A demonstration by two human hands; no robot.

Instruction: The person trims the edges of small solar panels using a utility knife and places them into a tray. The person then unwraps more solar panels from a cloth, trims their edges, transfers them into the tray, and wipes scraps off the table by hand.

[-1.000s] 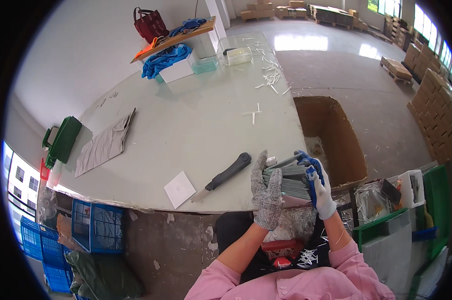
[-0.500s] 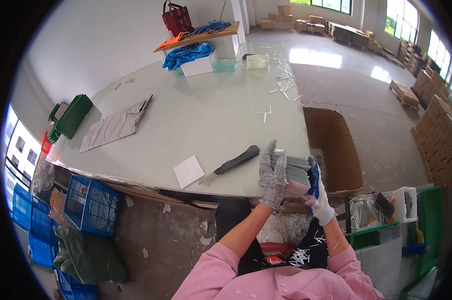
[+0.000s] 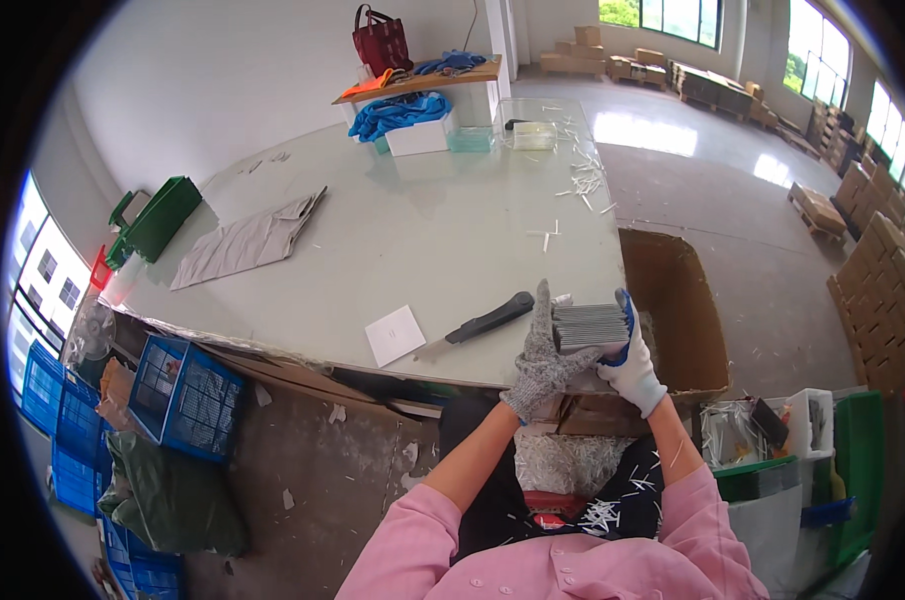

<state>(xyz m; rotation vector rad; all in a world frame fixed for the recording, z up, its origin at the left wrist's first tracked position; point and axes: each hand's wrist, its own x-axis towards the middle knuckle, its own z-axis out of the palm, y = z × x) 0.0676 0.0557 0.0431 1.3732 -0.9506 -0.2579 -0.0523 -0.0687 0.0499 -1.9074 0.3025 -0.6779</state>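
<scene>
Between my two hands is a stack of thin, grey-edged flat pieces, its layered edges facing up at the table's near right edge. My left hand, in a grey knitted glove, grips the stack's left side and underside, thumb or finger pointing up along it. My right hand, in a white glove with a blue palm, closes on its right side. Just left of them lies a black-handled knife with its blade pointing toward a square white card. What the pieces are made of I cannot tell.
A deep cardboard box stands open right of the glass-topped table. White strips lie scattered at the far right. A folded grey sheet lies left. Blue crates stand on the floor, and a tray of strips sits right.
The stack has turned from slanted to nearly level, its edges now lying straight across. My left fingers have shifted from over its front to lower down its side. The view has shifted slightly.
</scene>
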